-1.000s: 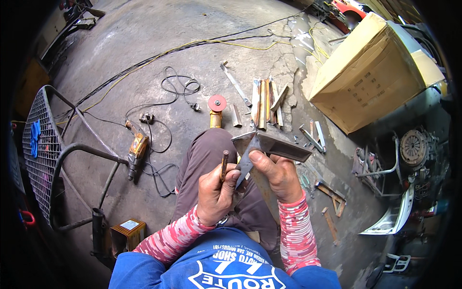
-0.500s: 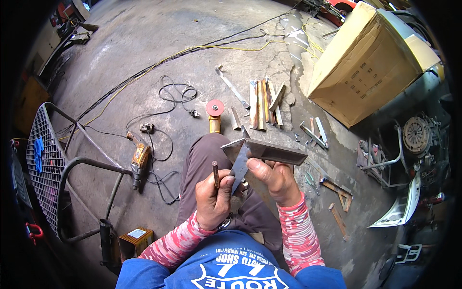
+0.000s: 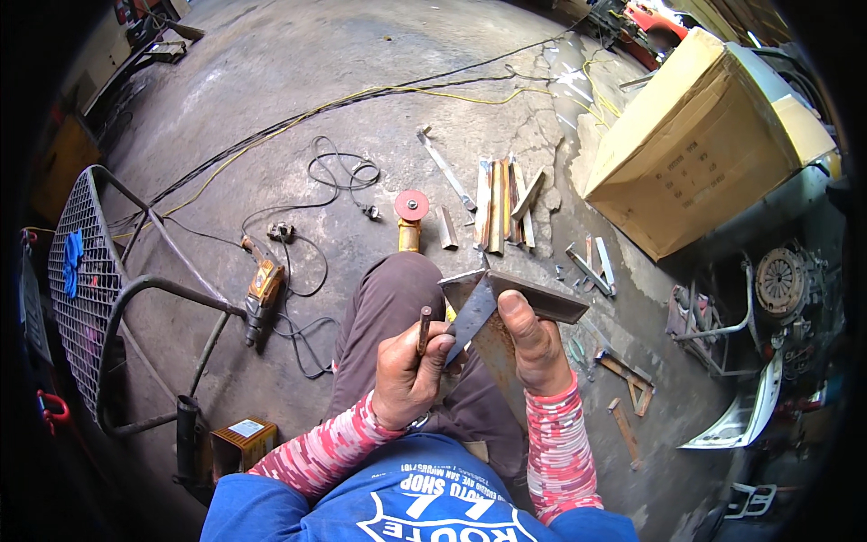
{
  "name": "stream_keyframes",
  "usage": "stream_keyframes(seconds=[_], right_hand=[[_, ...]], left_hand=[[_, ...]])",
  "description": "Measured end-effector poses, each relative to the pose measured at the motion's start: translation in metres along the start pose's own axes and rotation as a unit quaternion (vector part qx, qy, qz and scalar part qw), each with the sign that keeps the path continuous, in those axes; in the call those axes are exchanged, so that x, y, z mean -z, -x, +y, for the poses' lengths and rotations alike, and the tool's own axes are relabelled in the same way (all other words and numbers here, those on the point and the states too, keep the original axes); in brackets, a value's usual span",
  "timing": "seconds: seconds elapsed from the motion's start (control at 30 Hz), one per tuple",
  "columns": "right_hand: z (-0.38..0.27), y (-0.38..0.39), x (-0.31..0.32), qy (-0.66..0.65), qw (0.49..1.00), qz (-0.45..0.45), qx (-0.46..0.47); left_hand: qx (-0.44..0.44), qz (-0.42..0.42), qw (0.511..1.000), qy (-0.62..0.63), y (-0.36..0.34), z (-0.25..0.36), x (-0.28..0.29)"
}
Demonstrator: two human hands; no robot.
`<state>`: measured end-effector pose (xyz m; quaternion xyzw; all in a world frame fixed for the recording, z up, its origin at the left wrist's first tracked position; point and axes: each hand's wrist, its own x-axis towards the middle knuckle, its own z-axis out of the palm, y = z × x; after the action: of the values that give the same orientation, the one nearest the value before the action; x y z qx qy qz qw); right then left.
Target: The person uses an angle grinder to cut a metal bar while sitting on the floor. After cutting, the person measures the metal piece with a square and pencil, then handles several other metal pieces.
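Observation:
My left hand (image 3: 406, 379) is closed, with a short brown rod (image 3: 424, 331) upright between its fingers. Its thumb and fingertips pinch the lower end of a flat grey metal strip (image 3: 471, 318). This strip slants up across the end of a dark piece of angle iron (image 3: 562, 303). Around the angle iron my right hand (image 3: 542, 352) is closed, its thumb pressed on the near face and its other fingers largely hidden. A longer rusty metal piece (image 3: 498, 348) runs down from there between my hands, over my lap.
An angle grinder (image 3: 411, 221) with a red disc stands beyond my knee, near cut metal lengths (image 3: 497, 208). To the left lie a corded drill (image 3: 263, 294) and a mesh-backed metal frame (image 3: 90, 289). At the right sits a large cardboard box (image 3: 695, 154). Cables (image 3: 334, 104) cross the floor.
Both hands and the metal pieces sit a little further right and lower in view. My right thumb has shifted up onto the angle iron. The background has shifted slightly with the camera.

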<state>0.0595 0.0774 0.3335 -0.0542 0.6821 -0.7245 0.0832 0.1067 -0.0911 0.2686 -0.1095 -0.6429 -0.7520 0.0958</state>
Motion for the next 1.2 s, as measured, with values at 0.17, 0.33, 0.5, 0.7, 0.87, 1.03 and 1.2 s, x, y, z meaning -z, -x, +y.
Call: stream_keyframes(seconds=[0.17,0.33,0.5,0.7,0.87,1.03,1.2], right_hand=[[-0.001,0.002,0.005,0.026,0.999,-0.009,-0.028],[0.009,-0.001,0.012,0.056,0.998,-0.001,0.016],[0.019,-0.009,0.021,0.295,0.913,-0.082,0.27],[0.027,-0.001,0.017,0.362,0.883,-0.041,0.296],[0.015,-0.003,0.022,0.212,0.95,-0.073,0.218],[0.013,-0.004,0.016,0.188,0.961,-0.028,0.202],[0.029,-0.006,0.019,0.284,0.915,-0.021,0.286]], left_hand=[[-0.029,0.001,1.0,-0.003,-0.001,-0.003,-0.002],[-0.022,0.009,1.0,-0.003,0.0,-0.007,-0.001],[-0.003,0.01,1.0,0.001,0.002,-0.009,0.001],[-0.014,0.006,1.0,0.009,0.002,-0.008,0.001],[-0.029,-0.005,0.999,0.03,0.002,-0.005,-0.005],[-0.019,0.004,1.0,0.004,0.0,-0.003,-0.006],[0.018,0.004,1.0,0.004,0.001,0.0,-0.004]])
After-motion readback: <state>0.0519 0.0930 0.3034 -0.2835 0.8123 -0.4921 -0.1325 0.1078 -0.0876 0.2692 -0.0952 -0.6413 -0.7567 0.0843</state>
